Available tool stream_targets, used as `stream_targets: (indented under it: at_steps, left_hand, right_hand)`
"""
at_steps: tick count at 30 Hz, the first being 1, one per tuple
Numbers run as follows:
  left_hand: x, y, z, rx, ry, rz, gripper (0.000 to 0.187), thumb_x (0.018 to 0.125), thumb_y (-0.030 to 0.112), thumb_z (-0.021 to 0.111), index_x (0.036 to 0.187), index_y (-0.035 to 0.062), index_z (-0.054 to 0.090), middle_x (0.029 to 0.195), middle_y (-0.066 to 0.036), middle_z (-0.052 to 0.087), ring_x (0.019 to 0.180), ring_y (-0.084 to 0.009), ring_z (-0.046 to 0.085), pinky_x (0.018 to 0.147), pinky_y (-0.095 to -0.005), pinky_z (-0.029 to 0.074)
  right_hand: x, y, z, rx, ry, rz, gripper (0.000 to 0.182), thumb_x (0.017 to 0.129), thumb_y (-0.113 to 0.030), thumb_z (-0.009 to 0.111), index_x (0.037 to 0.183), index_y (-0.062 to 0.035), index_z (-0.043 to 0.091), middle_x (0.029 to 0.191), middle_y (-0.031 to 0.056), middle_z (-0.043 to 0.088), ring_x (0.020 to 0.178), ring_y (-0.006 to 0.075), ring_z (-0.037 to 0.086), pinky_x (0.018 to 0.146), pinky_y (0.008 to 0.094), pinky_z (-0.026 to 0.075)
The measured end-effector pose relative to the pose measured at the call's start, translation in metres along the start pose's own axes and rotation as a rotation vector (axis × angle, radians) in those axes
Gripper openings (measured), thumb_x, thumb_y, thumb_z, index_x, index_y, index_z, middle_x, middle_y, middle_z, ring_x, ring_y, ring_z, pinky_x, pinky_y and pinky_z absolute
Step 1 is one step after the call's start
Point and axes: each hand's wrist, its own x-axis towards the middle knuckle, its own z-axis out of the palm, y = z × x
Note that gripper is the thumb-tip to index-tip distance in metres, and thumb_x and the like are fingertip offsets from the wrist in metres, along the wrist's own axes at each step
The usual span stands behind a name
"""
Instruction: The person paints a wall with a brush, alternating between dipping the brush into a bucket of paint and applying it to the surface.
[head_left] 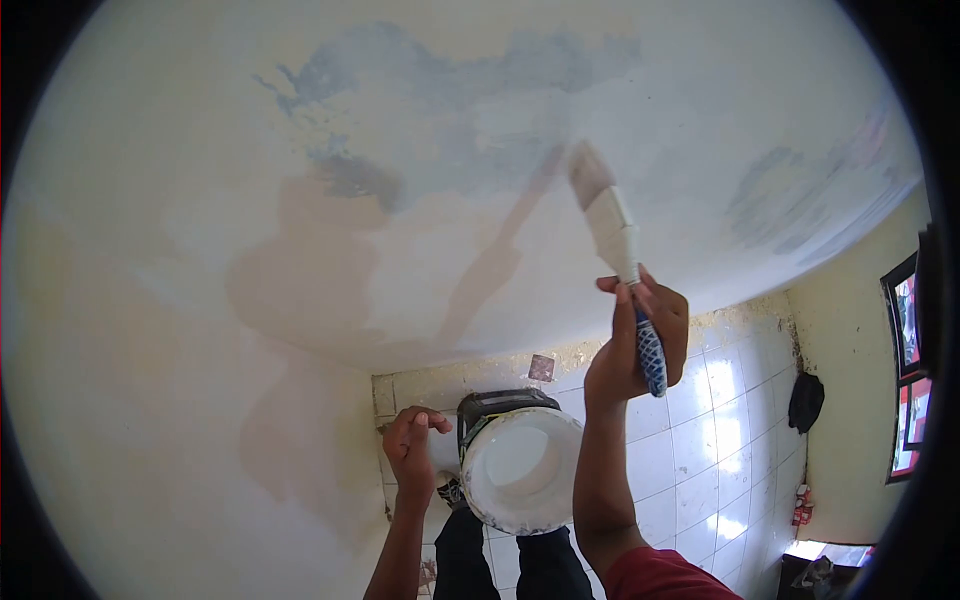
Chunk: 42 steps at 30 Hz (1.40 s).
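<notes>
Red sleeve (pixel 660 578) at the bottom edge, right arm raised from it. Dark trousers (pixel 515 560) below, feet on the white tile floor (pixel 700 440).

Bucket (pixel 522 468) sits between the two arms, just above the trousers, mouth facing up toward the viewer. Inside is white; outer wall dark near the top rim. I cannot tell what carries it.

Left hand (pixel 412 440) is just beside the bucket, to its left. Fingers curled loosely inward, nothing seen in them; whether it touches the bucket rim is not clear.

Right hand (pixel 638 345) is closed around the blue-and-white handle of a brush (pixel 612 225). Handle end sticks out below the fist. Brush is tilted, head pointing up and left, bristles against the wall (pixel 300 250).

Wall is whitish with patches: grey-blue areas high up and at right, tan stains at centre and left. Brush casts a slanted shadow on it, left of the bristles.

Farther off: a yellow side wall (pixel 850 420) at right, a black bag (pixel 805 402) hanging on it, a dark-framed window (pixel 908 370) at the far edge. A small red item (pixel 801 506) stands on the floor near the corner.
</notes>
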Motion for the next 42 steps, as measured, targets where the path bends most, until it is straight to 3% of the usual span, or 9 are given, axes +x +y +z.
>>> stream_targets:
  at_steps: [6, 10, 12, 17, 21, 25, 33, 36, 42]
  left_hand:
    - [-0.007, -0.009, 0.019, 0.007, 0.032, -0.019, 0.026, 0.102, 0.017, 0.051, 0.088, -0.0023, 0.06, 0.082, -0.011, 0.062, 0.072, -0.0197, 0.061, 0.072, -0.0348, 0.05]
    - [-0.013, -0.017, 0.032, 0.008, 0.048, -0.002, 0.026, 0.102, 0.017, 0.051, 0.088, -0.0022, 0.06, 0.081, -0.01, 0.062, 0.072, -0.0195, 0.061, 0.072, -0.0345, 0.05]
    - [-0.018, -0.019, 0.039, 0.005, 0.053, -0.002, 0.026, 0.102, 0.017, 0.051, 0.088, -0.0022, 0.06, 0.081, -0.01, 0.062, 0.072, -0.0194, 0.061, 0.071, -0.0344, 0.05]
    - [-0.023, -0.019, 0.055, 0.012, 0.055, -0.017, 0.027, 0.102, 0.019, 0.052, 0.088, -0.0026, 0.06, 0.081, -0.01, 0.062, 0.072, -0.0196, 0.061, 0.072, -0.0342, 0.05]
    - [-0.022, -0.013, 0.069, 0.005, 0.064, -0.004, 0.027, 0.102, 0.019, 0.052, 0.088, -0.0027, 0.059, 0.081, -0.01, 0.062, 0.072, -0.0196, 0.06, 0.072, -0.0341, 0.049]
    - [-0.02, -0.006, 0.082, 0.007, 0.053, 0.01, 0.026, 0.102, 0.018, 0.052, 0.088, -0.0027, 0.06, 0.081, -0.01, 0.062, 0.072, -0.0195, 0.06, 0.072, -0.034, 0.049]
    - [-0.021, -0.006, 0.093, -0.032, 0.03, 0.022, 0.022, 0.1, 0.013, 0.054, 0.087, -0.002, 0.064, 0.079, -0.008, 0.066, 0.071, -0.0162, 0.063, 0.071, -0.0304, 0.049]
    - [-0.02, -0.008, 0.091, -0.007, 0.023, 0.01, 0.023, 0.101, 0.013, 0.054, 0.087, -0.002, 0.064, 0.079, -0.008, 0.066, 0.071, -0.0163, 0.063, 0.07, -0.0305, 0.05]
    - [-0.018, -0.007, 0.096, -0.01, 0.012, 0.0, 0.022, 0.1, 0.012, 0.053, 0.087, -0.0022, 0.064, 0.078, -0.009, 0.066, 0.071, -0.0163, 0.064, 0.071, -0.0305, 0.05]
  right_hand:
    - [0.003, -0.006, 0.026, 0.097, -0.264, -0.047, 0.021, 0.083, 0.017, 0.064, 0.1, 0.0047, 0.063, 0.097, 0.0242, 0.064, 0.079, 0.0298, 0.073, 0.064, 0.0322, 0.062]
    - [0.003, 0.025, 0.008, 0.03, -0.134, -0.034, 0.02, 0.084, 0.017, 0.063, 0.098, 0.0031, 0.064, 0.097, 0.0238, 0.065, 0.08, 0.0276, 0.073, 0.065, 0.0304, 0.061]
    - [0.017, 0.035, -0.016, -0.2, -0.111, -0.069, 0.017, 0.087, 0.014, 0.061, 0.101, 0.0048, 0.061, 0.099, 0.0232, 0.063, 0.08, 0.0294, 0.072, 0.074, 0.0362, 0.062]
    - [0.022, 0.04, -0.044, 0.032, 0.071, 0.028, 0.019, 0.087, 0.016, 0.059, 0.103, 0.0041, 0.059, 0.102, 0.0227, 0.061, 0.081, 0.0308, 0.072, 0.076, 0.039, 0.063]
    - [0.032, 0.019, -0.031, 0.08, -0.058, 0.068, 0.023, 0.085, 0.019, 0.06, 0.102, 0.0031, 0.059, 0.104, 0.0234, 0.06, 0.081, 0.0327, 0.071, 0.074, 0.0397, 0.065]
    - [0.069, 0.021, -0.005, 0.168, 0.019, -0.053, 0.021, 0.085, 0.018, 0.061, 0.101, 0.0037, 0.059, 0.102, 0.0224, 0.062, 0.079, 0.0319, 0.072, 0.073, 0.0386, 0.064]
    - [0.079, 0.041, -0.04, 0.163, 0.2, -0.001, 0.013, 0.091, 0.011, 0.059, 0.101, 0.0036, 0.055, 0.097, 0.0211, 0.064, 0.077, 0.0289, 0.072, 0.073, 0.0383, 0.064]
    - [0.088, 0.018, -0.034, 0.405, 0.223, 0.139, 0.014, 0.091, 0.01, 0.059, 0.102, 0.0032, 0.053, 0.097, 0.0209, 0.065, 0.077, 0.029, 0.072, 0.072, 0.0388, 0.064]
    - [0.082, 0.024, 0.003, 0.341, 0.131, 0.063, 0.015, 0.088, 0.013, 0.061, 0.098, 0.0035, 0.057, 0.098, 0.0205, 0.066, 0.073, 0.0285, 0.072, 0.072, 0.0381, 0.063]
